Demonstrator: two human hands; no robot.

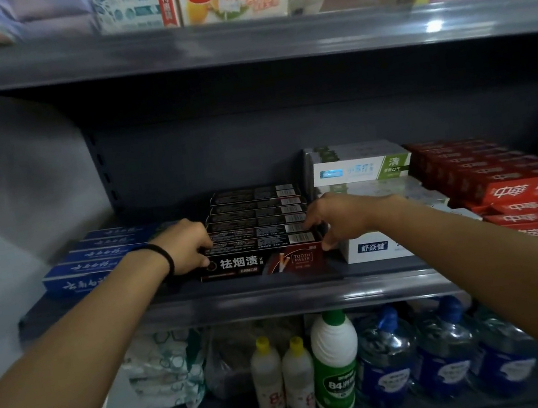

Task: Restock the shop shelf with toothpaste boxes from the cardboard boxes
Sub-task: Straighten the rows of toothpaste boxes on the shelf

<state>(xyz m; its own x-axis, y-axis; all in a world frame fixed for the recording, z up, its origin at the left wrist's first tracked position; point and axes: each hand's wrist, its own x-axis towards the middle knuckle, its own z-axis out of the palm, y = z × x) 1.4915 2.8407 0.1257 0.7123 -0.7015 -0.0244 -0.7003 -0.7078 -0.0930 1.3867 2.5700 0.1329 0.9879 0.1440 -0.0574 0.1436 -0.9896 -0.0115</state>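
Both hands pinch the front black toothpaste box (262,263), left hand (186,246) at its left end and right hand (335,220) at its right, its long axis lying crosswise along the middle shelf's front edge (274,298).

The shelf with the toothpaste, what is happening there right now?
A person is stocking the middle shelf. The left hand and the right hand grip the two ends of the front black toothpaste box, at the front of a row of the same boxes. Blue boxes lie to its left, white boxes and red boxes to its right.
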